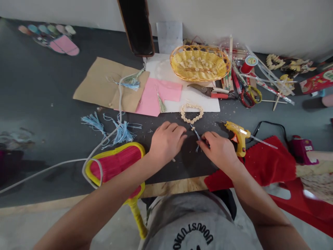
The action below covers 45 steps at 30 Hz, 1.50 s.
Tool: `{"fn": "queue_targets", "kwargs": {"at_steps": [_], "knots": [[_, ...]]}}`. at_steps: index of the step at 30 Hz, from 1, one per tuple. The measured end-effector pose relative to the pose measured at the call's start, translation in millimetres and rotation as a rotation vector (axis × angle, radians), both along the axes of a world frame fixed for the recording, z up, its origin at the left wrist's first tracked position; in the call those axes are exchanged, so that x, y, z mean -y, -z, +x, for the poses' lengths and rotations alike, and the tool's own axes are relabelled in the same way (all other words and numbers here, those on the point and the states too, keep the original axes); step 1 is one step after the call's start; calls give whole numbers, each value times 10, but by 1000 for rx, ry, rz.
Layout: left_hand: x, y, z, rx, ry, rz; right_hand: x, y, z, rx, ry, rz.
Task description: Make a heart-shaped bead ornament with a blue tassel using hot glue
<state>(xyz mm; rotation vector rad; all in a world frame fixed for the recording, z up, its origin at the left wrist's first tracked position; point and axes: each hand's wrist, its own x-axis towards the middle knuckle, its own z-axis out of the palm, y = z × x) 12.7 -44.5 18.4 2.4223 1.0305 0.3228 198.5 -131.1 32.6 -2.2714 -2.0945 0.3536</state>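
My right hand point(218, 149) is closed, with thumb and fingers pinched on a thin blue tassel point(197, 134). From the tassel's top runs a ring of small cream beads point(185, 117), lying on the dark table near the white sheet. My left hand point(166, 144) hovers left of the tassel, its fingers loosely curled and a small gap showing between thumb and forefinger; I see nothing in it. Right of my right hand lies a yellow glue gun point(238, 136) with a clear glue stick in its back. Loose blue tassels point(121, 132) rest to the left.
A woven basket point(179, 74) holding small beads stands at the back. Pliers point(208, 91), scissors point(247, 98) and red thread point(246, 66) lie right of it. A grey cable point(120, 104) crosses a pink and yellow paddle point(114, 165). A phone point(137, 27) hangs above; red cloth point(270, 163) covers the right edge.
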Motion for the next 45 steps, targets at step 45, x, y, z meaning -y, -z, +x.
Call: {"fn": "queue_targets", "kwargs": {"at_steps": [45], "knots": [[88,63,-99,26,210,166,-84,-10,3,-256,-174,-48]]}}
